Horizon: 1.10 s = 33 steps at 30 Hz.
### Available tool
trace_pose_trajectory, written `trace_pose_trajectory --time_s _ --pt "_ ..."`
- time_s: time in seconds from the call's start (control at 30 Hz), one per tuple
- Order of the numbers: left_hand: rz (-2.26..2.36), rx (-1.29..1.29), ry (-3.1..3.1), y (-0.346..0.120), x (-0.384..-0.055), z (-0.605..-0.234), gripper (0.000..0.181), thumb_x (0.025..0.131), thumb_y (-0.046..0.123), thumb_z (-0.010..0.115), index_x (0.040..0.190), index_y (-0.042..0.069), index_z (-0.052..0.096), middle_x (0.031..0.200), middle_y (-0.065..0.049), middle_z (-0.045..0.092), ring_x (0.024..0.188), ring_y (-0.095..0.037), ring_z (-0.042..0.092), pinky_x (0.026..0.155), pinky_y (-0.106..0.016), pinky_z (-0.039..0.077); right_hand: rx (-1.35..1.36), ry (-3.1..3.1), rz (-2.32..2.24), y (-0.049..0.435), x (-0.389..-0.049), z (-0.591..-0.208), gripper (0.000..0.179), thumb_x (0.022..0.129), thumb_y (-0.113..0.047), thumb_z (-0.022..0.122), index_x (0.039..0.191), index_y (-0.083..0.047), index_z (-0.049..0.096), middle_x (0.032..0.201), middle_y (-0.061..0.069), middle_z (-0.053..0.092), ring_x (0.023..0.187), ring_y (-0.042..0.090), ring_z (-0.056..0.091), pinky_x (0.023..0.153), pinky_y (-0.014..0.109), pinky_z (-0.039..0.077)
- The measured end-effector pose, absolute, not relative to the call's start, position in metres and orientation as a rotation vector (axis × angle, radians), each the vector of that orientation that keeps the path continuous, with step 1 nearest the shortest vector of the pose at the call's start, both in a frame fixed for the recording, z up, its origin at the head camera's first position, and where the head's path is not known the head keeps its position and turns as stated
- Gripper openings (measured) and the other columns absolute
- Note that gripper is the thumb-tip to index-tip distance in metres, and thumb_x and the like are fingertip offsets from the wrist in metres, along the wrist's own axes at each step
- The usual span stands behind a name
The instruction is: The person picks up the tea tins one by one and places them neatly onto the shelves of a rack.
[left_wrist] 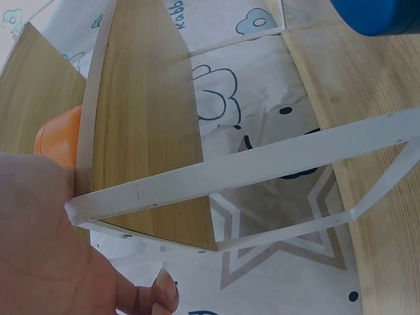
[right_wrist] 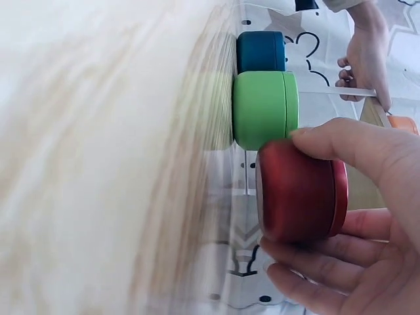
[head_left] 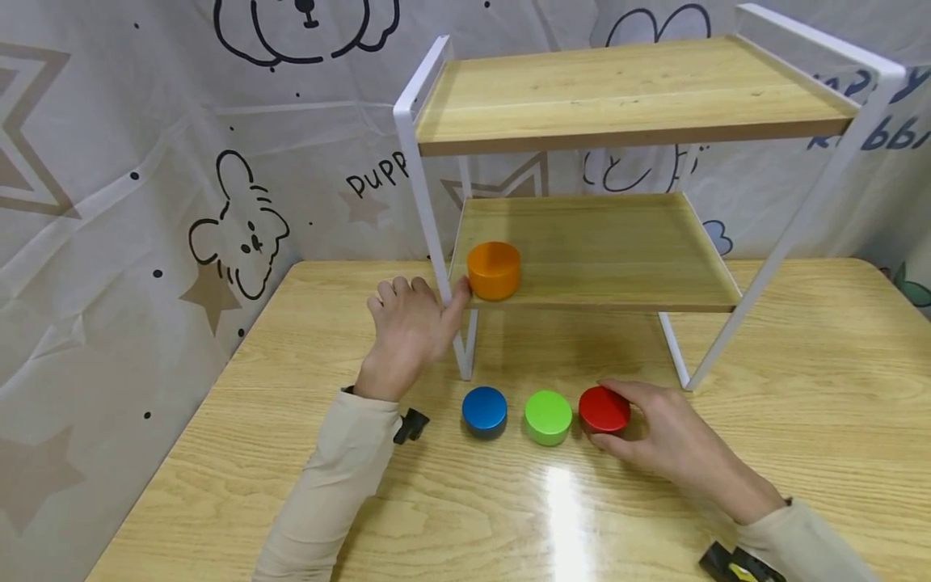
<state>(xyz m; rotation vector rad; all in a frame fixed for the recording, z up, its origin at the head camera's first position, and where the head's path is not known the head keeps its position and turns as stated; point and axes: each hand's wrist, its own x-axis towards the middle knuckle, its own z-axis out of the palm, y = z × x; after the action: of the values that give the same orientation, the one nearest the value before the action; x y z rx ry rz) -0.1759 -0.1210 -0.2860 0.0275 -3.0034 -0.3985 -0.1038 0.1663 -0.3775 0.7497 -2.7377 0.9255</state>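
My right hand (head_left: 672,432) pinches a red round lidded tin (head_left: 604,409) between thumb and fingers. In the right wrist view, the red tin (right_wrist: 295,190) has a gap between its base and the wooden table. Left of it stand a green tin (head_left: 549,417) and, beyond that, a blue tin (head_left: 484,411). At the shelf's front left white post (head_left: 424,194), my left hand (head_left: 410,327) has its thumb against the frame, with loosely bent fingers outside it. An orange tin (head_left: 494,271) sits on the lower shelf board (head_left: 604,250), close to that thumb.
A two-tier rack with white metal frame and a wooden upper board (head_left: 633,93) stands behind the tins on the wooden table (head_left: 465,501). Its front right leg (head_left: 778,250) slants down behind my right hand. A printed cloth (head_left: 131,202) hangs at the back and left.
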Motion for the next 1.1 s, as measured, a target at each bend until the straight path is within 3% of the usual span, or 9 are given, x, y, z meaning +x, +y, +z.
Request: trace_pose_trajectory --time_s 0.87,1.1 --pt "-0.395 0.03 -3.004 -0.118 -0.176 -0.288 0.07 0.097 0.061 0.016 0.084 0.001 0.049 0.087 -0.017 0.041 0.088 -0.036 0.036 0.08 -0.047 0.029 0.724 -2.638 0.877 0.167 -0.1 -0.369 0.054 0.07 -0.022 0.086 0.113 0.004 0.067 0.097 0.01 0.072 0.082 0.019 0.07 0.065 0.035 0.055" --pt "-0.387 0.024 -2.992 -0.119 -0.176 -0.288 0.069 0.097 0.06 0.018 0.083 0.001 0.05 0.085 -0.017 0.042 0.086 -0.036 0.036 0.078 -0.046 0.029 0.748 -2.582 0.886 0.169 -0.101 -0.363 0.054 0.068 -0.019 0.087 0.113 0.004 0.067 0.092 0.009 0.073 0.066 0.01 0.063 0.054 0.026 0.048"
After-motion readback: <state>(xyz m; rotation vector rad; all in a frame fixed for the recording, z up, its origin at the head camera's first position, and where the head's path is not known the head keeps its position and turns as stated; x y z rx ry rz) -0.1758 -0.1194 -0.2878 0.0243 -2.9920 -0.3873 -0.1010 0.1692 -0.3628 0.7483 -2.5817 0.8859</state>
